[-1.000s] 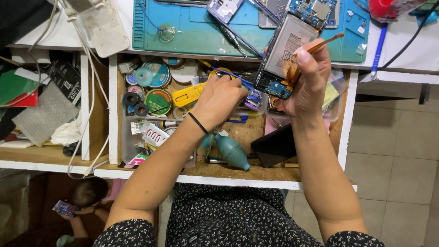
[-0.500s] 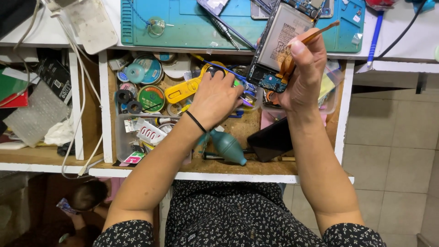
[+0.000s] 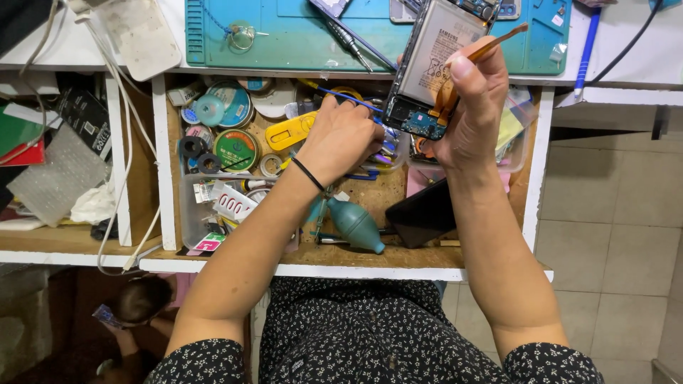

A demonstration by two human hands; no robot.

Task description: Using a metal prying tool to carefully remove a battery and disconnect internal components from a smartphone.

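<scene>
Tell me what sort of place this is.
Most likely a phone repair bench: the right hand holds an opened phone, a teal work mat lies above, and the left hand reaches into a drawer of tools.

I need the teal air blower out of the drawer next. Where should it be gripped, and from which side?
Grip the blower around its fat bulb, coming from above. It lies flat on the drawer floor with the bulb bare on top, while its thin nozzle points toward the front edge and offers little hold. The left forearm crosses just beside it and a dark phone lies on its right, so a side approach looks cramped.
</scene>
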